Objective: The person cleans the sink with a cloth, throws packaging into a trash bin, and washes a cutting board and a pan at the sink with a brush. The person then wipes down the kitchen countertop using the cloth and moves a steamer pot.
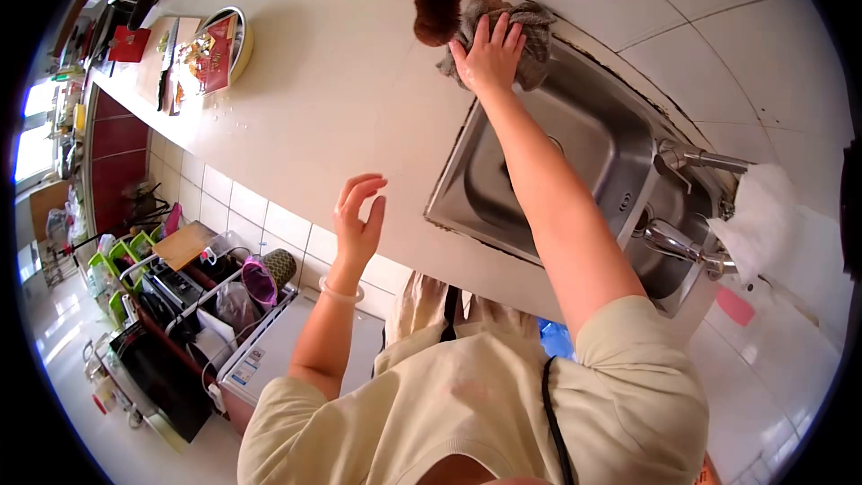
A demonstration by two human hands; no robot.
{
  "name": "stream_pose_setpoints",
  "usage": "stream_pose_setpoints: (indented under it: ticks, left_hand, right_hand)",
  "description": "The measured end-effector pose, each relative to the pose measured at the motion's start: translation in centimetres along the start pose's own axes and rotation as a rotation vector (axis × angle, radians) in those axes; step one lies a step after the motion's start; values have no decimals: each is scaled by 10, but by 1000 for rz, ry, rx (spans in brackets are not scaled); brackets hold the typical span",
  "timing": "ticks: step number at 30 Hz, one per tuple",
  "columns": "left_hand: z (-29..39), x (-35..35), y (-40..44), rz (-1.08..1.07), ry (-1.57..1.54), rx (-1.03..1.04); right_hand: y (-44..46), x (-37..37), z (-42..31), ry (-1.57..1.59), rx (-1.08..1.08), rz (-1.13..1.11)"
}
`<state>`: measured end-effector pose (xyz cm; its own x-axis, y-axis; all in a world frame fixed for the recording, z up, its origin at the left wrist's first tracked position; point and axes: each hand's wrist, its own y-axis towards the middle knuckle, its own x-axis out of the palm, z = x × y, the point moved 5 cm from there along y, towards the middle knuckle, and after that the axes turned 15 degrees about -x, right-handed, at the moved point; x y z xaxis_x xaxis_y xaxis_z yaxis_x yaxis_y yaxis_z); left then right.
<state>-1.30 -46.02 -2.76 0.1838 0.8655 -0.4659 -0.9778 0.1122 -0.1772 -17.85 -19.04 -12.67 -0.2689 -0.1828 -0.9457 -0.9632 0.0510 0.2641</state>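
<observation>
My right hand (491, 56) lies with its fingers spread on a crumpled grey-brown cloth (536, 36), at the back left corner of the steel sink (575, 117). The cloth lies partly on the counter and reaches the sink's rim. Just left of it is a dark brown brush head (438, 7) with a light handle. Near the counter's front edge my left hand (360, 214) hovers, fingers apart and slightly curled, holding nothing. A pale bracelet is on the left wrist.
The pale counter (314, 81) holds a cutting board with a knife (167, 67), a red packet (218, 58) and a metal bowl (242, 45) at the far left. Faucets (673, 241) stand right of the sink. A cluttered rack (184, 283) stands below left.
</observation>
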Motion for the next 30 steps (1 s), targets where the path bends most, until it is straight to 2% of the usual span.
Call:
stream_pose_setpoints:
  ticks: [3, 9, 13, 16, 19, 21, 23, 26, 30]
  left_hand:
    - [-28, -29, -15, 37, 24, -77]
    - [-53, -72, -47, 133, 5, -155]
    - [-79, -102, -76, 242, -29, -197]
    - [-101, -121, -105, 336, -72, -307]
    - [-121, -130, -140, 404, -66, -392]
    - [-135, -128, -167, 453, -93, -450]
    - [-150, -125, -188, 482, -120, -523]
    - [-158, -116, -216, 514, -172, -600]
    - [-154, -98, -218, 448, -188, -552]
  right_hand:
    - [-15, 2, -50, 70, -127, -92]
    - [-5, 26, -194, 292, -391, -56]
    - [6, 50, -312, 341, -586, -191]
    - [5, 69, -403, 396, -758, -322]
    - [14, 98, -481, 490, -886, -339]
    - [33, 117, -519, 492, -883, -298]
    - [48, 126, -543, 463, -921, -408]
    - [33, 127, -546, 361, -1051, -447]
    - [-44, 91, -484, 486, -1088, -446]
